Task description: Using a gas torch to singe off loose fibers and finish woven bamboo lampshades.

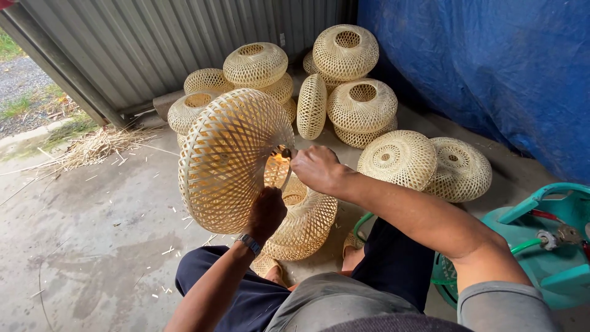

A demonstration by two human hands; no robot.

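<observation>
Your left hand (265,212) fingers clasp the round, open-weave bamboo shade (230,157) by its rim; your right hand (316,167) pinches its opening edge.

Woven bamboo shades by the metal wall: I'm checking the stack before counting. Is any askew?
One round woven bamboo shade stands on its edge between the piles, while its neighbours lie flat. Loose straw litters the concrete floor.

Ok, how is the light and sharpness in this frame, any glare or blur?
Head view: soft, even daylight with faint shadows; a small orange glow by the right hand inside the held basket; left hand and basket pile sharp; slight wide-angle bending at the edges.
</observation>
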